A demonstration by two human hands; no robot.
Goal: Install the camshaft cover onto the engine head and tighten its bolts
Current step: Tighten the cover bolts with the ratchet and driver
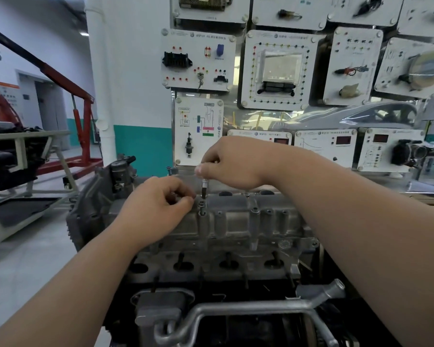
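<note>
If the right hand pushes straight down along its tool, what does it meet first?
Likely the bolt standing in the camshaft cover: the driver bit pinched by the right hand points down at its head. The left hand sits close beside; depth unclear.

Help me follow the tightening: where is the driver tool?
Mid head view: the driver tool stands upright in the right hand, just above a bolt on the camshaft cover, beside the left hand.
</note>
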